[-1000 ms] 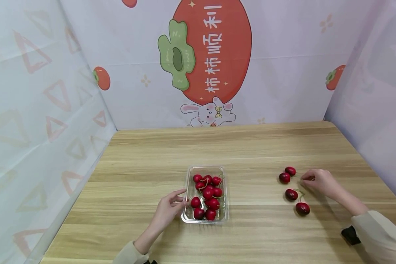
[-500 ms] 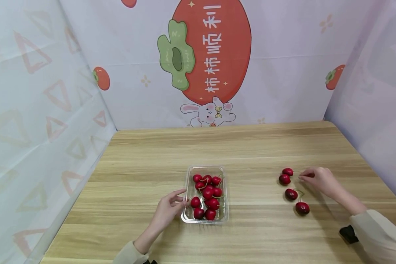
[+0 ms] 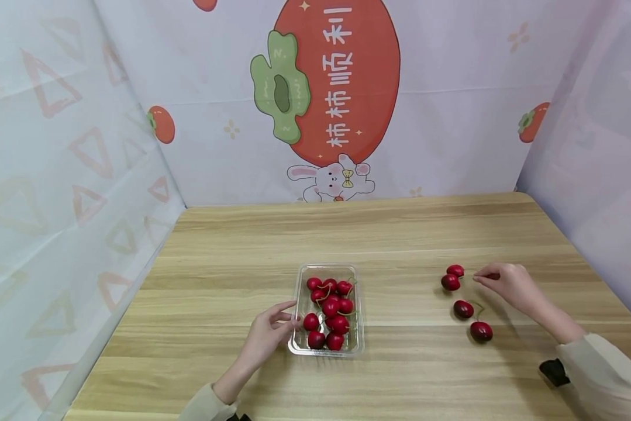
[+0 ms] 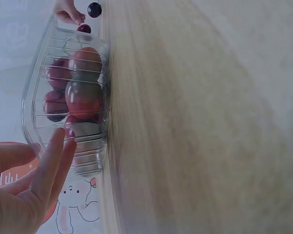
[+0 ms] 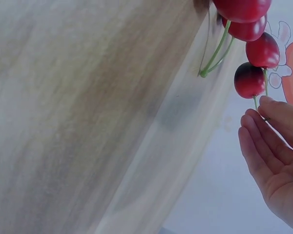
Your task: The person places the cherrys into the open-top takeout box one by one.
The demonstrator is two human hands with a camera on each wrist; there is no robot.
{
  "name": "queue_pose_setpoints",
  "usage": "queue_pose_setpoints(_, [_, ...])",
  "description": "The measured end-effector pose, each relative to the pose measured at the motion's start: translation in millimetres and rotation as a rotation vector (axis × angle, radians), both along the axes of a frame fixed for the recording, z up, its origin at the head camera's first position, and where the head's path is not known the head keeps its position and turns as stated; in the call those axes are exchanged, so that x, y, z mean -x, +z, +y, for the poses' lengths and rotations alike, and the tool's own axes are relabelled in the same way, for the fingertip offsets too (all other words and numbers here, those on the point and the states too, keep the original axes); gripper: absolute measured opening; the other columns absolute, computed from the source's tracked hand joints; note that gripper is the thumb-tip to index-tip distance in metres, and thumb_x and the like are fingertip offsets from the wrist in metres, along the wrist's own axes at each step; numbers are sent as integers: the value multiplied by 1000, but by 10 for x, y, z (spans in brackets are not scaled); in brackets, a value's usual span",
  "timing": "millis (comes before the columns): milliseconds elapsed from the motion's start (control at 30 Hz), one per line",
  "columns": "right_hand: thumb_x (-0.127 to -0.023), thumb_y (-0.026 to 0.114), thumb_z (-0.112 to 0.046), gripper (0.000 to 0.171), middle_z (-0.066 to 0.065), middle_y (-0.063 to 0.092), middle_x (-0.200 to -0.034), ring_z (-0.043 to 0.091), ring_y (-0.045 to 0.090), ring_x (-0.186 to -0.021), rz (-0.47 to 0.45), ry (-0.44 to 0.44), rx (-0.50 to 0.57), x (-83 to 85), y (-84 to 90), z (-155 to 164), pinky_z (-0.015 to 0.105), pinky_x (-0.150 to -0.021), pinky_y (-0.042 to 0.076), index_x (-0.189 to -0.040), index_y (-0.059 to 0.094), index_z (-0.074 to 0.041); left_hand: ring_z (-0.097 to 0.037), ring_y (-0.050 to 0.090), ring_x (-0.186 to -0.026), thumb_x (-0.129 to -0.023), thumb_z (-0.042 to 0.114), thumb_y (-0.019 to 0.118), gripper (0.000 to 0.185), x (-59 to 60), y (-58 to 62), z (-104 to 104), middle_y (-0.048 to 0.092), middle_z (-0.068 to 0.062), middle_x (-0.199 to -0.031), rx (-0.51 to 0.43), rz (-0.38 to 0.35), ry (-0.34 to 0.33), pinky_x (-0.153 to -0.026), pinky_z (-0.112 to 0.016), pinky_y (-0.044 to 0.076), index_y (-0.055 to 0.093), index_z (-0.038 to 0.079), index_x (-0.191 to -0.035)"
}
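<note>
A clear plastic box holding several red cherries stands on the wooden table. My left hand rests at its left side, fingers fairly straight and touching the wall; in the left wrist view the fingers lie along the ribbed side. My right hand pinches the stems of a cherry pair between thumb and fingertips. In the right wrist view the pinched pair hangs out beyond the fingertips. Just nearer to me, another cherry pair joined by green stems lies on the table.
The wooden table extends around the box and cherries. White printed cloth closes off the back, with further cloth walls at left and right. A black strap shows at my right sleeve.
My right hand has shifted slightly left, and the cherry pair at its fingertips has moved left with it. My left hand and the box have stayed put.
</note>
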State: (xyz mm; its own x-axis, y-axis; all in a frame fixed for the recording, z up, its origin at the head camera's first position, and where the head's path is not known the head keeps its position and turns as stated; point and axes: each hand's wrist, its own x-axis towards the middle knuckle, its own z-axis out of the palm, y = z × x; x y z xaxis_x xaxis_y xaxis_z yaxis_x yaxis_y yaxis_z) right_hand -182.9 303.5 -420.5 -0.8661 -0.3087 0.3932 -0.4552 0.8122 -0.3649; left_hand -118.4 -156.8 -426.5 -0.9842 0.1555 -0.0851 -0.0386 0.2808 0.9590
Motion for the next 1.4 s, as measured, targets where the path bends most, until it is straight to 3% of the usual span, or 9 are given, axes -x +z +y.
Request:
queue_pose_setpoints(167, [-66,71,2,7,4,65,-67,1,56,-60,18,7,0,-20,42,-57,21,-50,49,-71,67,-1,-32,63,-80,-82,2,57,40,3,10,3,62,-23,-93,4,1,-1,-64,-40,53,48,-7,-121])
queue_pose_setpoints(333, [-65,71,5,11,2,65,-66,0,55,-59,64,32,10,-30,78,-113,14,-50,47,-70,68,-4,-32,63,-80,-82,0,57,40,7,6,4,62,-23,-93,9,3,0,-64,-40,53,48,-7,-120])
queue_pose_setpoints(633, [-62,71,9,16,1,63,-65,1,56,-59,125,77,36,-26,124,-223,7,-52,45,-69,67,-5,-31,63,-80,-82,1,57,39,11,12,6,62,-23,-93,15,8,-1,-64,-35,54,48,-7,-120])
queue_pose_setpoints(1033, [-59,73,10,19,-1,64,-66,7,58,-60,188,139,55,-54,212,-426,7,-57,46,-70,67,-5,-32,63,-79,-82,0,57,40,11,7,7,62,-23,-93,17,11,-4,-64,-36,54,48,-7,-120])
queue_pose_setpoints(1400, [-55,73,13,25,1,64,-68,10,60,-61,251,247,103,-56,241,-642,8,-57,47,-71,67,-4,-31,64,-79,-82,2,58,40,6,0,11,62,-23,-93,27,16,0,-61,-28,54,49,-7,-120])
